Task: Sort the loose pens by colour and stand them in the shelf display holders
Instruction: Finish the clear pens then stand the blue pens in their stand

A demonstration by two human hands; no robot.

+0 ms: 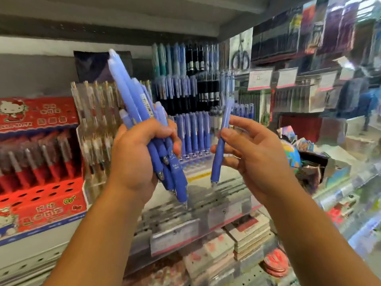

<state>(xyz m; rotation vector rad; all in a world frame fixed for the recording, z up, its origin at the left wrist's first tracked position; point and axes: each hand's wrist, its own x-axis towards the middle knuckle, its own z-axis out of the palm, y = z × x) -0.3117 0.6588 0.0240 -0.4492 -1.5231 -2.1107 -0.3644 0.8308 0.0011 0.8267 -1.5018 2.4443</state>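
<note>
Furthest left stands a red cartoon-cat pen box [41,211]. Next, the left hand [134,159] is clenched round a bundle of blue pens [127,85], tips down, tops fanning upward. They are light, stiff plastic, and look smooth enough that a slack fist would likely let them slide. Behind the gap between the hands, the tiered display holder [198,162] already carries matching blue pens. A single blue pen [218,159] stands upright in the right hand [255,153], seemingly pinched at mid-barrel by thumb and fingertips, though blur hides the contact. Its darker lower section looks the surest place to hold.
</note>
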